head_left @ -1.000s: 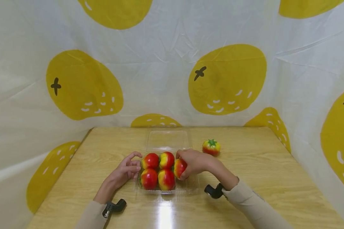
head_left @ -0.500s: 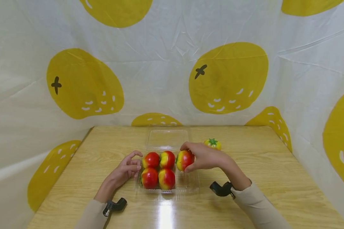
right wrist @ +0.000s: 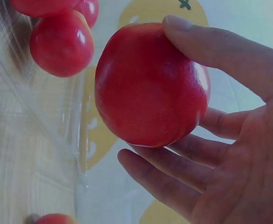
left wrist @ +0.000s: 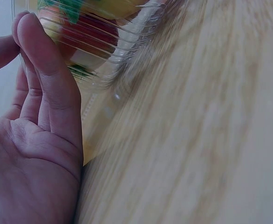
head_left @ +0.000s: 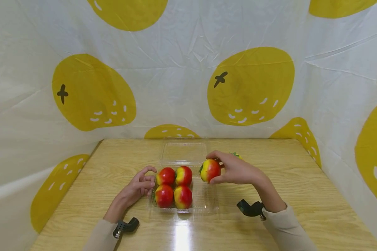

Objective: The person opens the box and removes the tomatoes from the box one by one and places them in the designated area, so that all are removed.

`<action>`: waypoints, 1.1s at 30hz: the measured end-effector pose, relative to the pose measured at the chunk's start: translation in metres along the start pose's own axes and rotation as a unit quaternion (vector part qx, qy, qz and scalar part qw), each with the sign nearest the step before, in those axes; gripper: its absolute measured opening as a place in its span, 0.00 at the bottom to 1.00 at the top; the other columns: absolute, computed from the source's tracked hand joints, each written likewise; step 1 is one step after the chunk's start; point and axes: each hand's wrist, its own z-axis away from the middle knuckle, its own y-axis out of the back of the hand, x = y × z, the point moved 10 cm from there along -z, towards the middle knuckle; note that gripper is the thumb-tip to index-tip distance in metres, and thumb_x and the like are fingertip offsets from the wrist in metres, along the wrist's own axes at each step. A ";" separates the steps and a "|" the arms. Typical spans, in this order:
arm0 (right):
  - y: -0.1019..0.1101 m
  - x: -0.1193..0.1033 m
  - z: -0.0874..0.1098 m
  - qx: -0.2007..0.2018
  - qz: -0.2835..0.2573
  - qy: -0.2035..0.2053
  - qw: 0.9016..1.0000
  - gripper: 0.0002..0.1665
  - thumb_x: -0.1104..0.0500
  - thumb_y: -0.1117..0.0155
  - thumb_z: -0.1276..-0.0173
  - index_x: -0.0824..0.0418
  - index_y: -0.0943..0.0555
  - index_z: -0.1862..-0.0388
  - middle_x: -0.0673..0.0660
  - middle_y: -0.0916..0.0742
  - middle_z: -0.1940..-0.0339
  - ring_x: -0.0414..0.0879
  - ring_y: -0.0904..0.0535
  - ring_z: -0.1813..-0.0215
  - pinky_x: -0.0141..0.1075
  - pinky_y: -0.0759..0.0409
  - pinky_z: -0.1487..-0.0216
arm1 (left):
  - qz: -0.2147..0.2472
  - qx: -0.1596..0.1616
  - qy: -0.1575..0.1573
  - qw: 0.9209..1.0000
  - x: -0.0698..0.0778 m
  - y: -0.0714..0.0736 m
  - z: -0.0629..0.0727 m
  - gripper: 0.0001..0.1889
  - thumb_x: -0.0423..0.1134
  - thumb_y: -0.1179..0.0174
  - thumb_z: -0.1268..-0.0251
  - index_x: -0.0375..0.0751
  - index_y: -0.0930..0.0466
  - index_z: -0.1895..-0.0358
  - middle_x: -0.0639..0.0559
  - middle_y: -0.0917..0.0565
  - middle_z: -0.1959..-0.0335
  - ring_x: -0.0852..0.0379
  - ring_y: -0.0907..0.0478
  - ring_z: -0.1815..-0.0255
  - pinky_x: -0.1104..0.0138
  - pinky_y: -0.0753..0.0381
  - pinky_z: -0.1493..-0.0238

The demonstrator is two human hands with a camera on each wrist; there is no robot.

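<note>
My right hand (head_left: 237, 170) grips a glossy red and yellow tomato (head_left: 211, 170) between thumb and fingers, above the right side of a clear plastic clamshell box (head_left: 207, 200). In the right wrist view the thumb lies over the held tomato (right wrist: 150, 86), with fingers under it. Several similar tomatoes (head_left: 183, 197) sit in two rows in the left part of the box. My left hand (head_left: 138, 186) rests at the box's left side, its fingertips right at the wall (left wrist: 94, 42), fingers loosely bent.
The box's open lid (head_left: 183, 152) lies back toward the far edge of the wooden table (head_left: 113, 157). Another tomato (head_left: 236, 155) with a green leafy top is mostly hidden behind my right hand. A fruit-patterned cloth (head_left: 176, 87) hangs behind the table.
My right hand has lifted the tomato from beside the others in the box and moved it right and up. My left hand has stayed at the box's side.
</note>
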 end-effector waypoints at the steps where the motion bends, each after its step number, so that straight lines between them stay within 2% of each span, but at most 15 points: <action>1: 0.002 0.002 0.001 0.005 -0.005 0.001 1.000 0.43 0.50 0.19 0.41 0.62 0.29 0.32 0.57 0.17 0.39 0.55 0.20 0.36 0.48 0.16 0.38 | -0.001 0.000 0.000 1.000 0.000 0.000 0.000 0.20 0.22 0.55 0.25 0.46 0.37 0.38 0.56 0.18 0.68 0.62 0.18 0.77 0.71 0.14 0.72; 8: 0.013 0.012 0.011 0.039 -0.061 0.019 0.997 0.43 0.52 0.19 0.40 0.62 0.29 0.31 0.59 0.17 0.37 0.58 0.22 0.34 0.50 0.15 0.38 | -0.008 0.005 0.001 1.000 -0.002 0.002 0.001 0.20 0.22 0.56 0.25 0.46 0.37 0.38 0.56 0.19 0.68 0.61 0.19 0.77 0.72 0.15 0.72; 18: 0.023 0.032 0.021 0.087 -0.110 0.033 0.990 0.41 0.58 0.19 0.41 0.61 0.29 0.32 0.61 0.18 0.37 0.59 0.21 0.37 0.39 0.13 0.44 | -0.010 0.007 0.003 1.000 -0.005 0.003 0.001 0.20 0.22 0.55 0.26 0.46 0.37 0.38 0.56 0.20 0.69 0.60 0.20 0.78 0.72 0.16 0.72; 24: 0.030 0.041 0.026 0.107 -0.110 0.032 0.988 0.41 0.60 0.20 0.40 0.60 0.30 0.31 0.63 0.20 0.34 0.62 0.22 0.35 0.38 0.13 0.45 | -0.008 0.002 0.000 1.000 -0.004 0.002 -0.001 0.20 0.23 0.53 0.26 0.46 0.37 0.38 0.56 0.19 0.68 0.61 0.20 0.77 0.72 0.15 0.72; 28: 0.036 0.045 0.028 0.123 -0.102 0.034 0.987 0.41 0.61 0.21 0.39 0.60 0.31 0.30 0.63 0.21 0.33 0.63 0.23 0.34 0.42 0.15 0.41 | -0.009 0.000 0.000 1.000 -0.003 0.002 -0.001 0.19 0.24 0.53 0.26 0.46 0.37 0.38 0.57 0.18 0.68 0.61 0.20 0.77 0.72 0.15 0.72; 33: 0.046 0.052 0.032 0.144 -0.082 0.028 0.986 0.42 0.61 0.21 0.39 0.62 0.33 0.30 0.63 0.22 0.32 0.64 0.23 0.33 0.57 0.21 0.33 | -0.011 -0.005 -0.002 1.000 0.000 0.001 -0.001 0.20 0.23 0.54 0.26 0.46 0.37 0.38 0.56 0.18 0.68 0.62 0.20 0.77 0.72 0.15 0.72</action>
